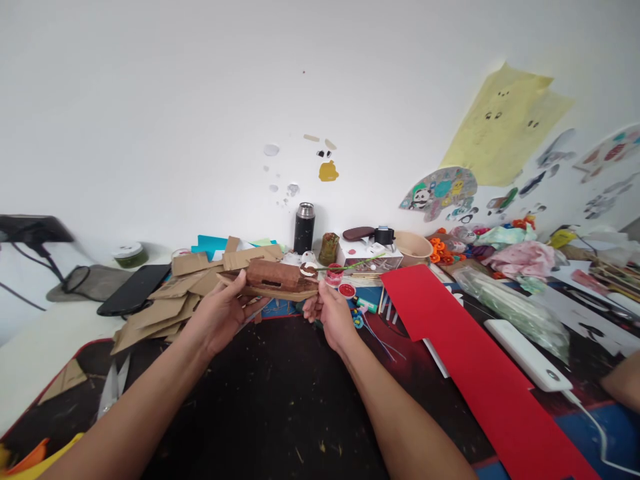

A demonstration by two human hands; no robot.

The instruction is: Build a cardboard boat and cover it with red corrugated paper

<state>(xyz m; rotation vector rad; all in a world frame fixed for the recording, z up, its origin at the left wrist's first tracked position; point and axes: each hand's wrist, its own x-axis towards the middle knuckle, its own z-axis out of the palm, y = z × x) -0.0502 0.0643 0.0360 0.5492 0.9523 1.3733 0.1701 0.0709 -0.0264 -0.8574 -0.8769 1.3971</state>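
A small brown model boat [270, 279], with a rounded canopy and a slot in its side, is held up level above the dark mat. My left hand [225, 313] grips its left end between thumb and fingers. The boat's right end is pinched by my right hand [327, 310], whose other fingers curl below. Just behind the boat stand a pot of red paint [347, 290] and another red pot [334, 274]. Flat cardboard pieces [165, 310] are heaped to the left of my left hand.
Scissors [114, 387] lie at the left on the dark mat [270, 413]. A black bottle [304, 229] stands by the wall. A long red sheet [480, 367] and a white power strip [527, 353] lie at the right. Another person's arm [624, 381] shows at the right edge.
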